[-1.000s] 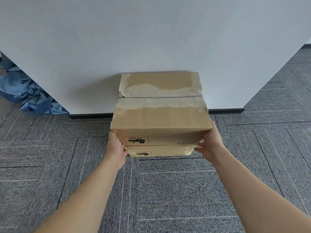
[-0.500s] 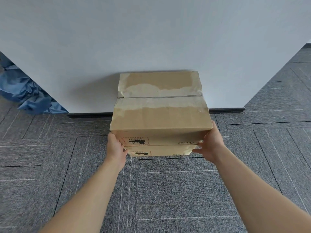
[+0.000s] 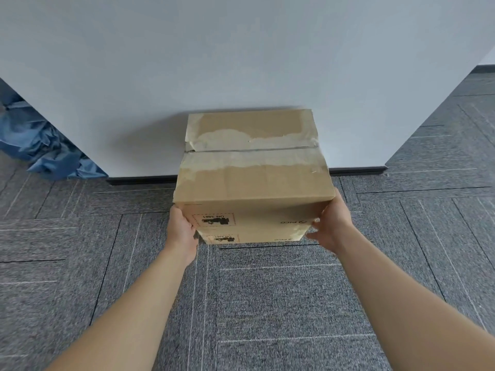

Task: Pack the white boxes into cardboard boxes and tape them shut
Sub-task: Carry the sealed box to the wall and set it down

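Note:
Two brown cardboard boxes stand stacked on the carpet against the white wall. The top cardboard box (image 3: 251, 180) has its flaps closed, with pale torn strips along the middle seam. Only the front of the lower cardboard box (image 3: 254, 238) shows beneath it. My left hand (image 3: 182, 228) grips the top box at its lower left front corner, thumb on the front face and fingers hidden behind the side. My right hand (image 3: 330, 223) touches the lower right corner with its fingers loosely spread. No white boxes are in view.
A white wall (image 3: 241, 62) with a dark baseboard (image 3: 142, 180) rises right behind the boxes. Crumpled blue sheeting (image 3: 40, 145) lies on the floor at the left, past the wall's corner. Grey carpet tiles (image 3: 267, 303) cover the floor.
The top box and my left hand have hardly moved. My right hand's fingers have loosened and spread at the box's right corner.

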Action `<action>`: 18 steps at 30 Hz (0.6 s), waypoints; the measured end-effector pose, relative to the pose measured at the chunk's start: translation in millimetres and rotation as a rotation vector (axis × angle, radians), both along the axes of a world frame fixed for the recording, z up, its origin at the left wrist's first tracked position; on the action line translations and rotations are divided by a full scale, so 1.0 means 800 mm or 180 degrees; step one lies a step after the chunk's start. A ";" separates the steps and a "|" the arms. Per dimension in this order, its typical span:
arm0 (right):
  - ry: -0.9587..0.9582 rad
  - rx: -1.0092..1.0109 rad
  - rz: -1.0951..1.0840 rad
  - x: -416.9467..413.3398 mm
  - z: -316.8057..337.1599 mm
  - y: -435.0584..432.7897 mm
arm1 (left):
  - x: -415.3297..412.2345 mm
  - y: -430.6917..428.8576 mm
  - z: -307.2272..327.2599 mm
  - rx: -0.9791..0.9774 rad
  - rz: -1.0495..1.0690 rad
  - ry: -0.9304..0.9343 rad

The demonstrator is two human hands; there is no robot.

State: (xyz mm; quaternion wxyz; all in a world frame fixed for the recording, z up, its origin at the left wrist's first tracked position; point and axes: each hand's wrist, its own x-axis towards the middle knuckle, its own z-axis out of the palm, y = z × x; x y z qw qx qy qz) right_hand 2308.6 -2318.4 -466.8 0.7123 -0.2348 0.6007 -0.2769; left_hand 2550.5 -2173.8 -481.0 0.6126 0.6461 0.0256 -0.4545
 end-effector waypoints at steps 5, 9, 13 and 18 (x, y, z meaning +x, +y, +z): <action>0.0522 -0.0195 0.0191 -0.007 0.021 0.006 | 0.018 0.009 0.035 0.0063 0.0144 -0.0325; 0.0985 -0.0524 0.0279 -0.007 0.060 0.008 | 0.016 0.006 0.082 0.0116 -0.0469 -0.1217; 0.1713 -0.1551 0.1005 0.004 0.099 0.012 | 0.013 -0.007 0.102 0.0948 -0.1568 -0.2569; 0.2184 -0.1943 0.1635 0.015 0.114 0.010 | 0.016 -0.019 0.107 0.1206 -0.1663 -0.2820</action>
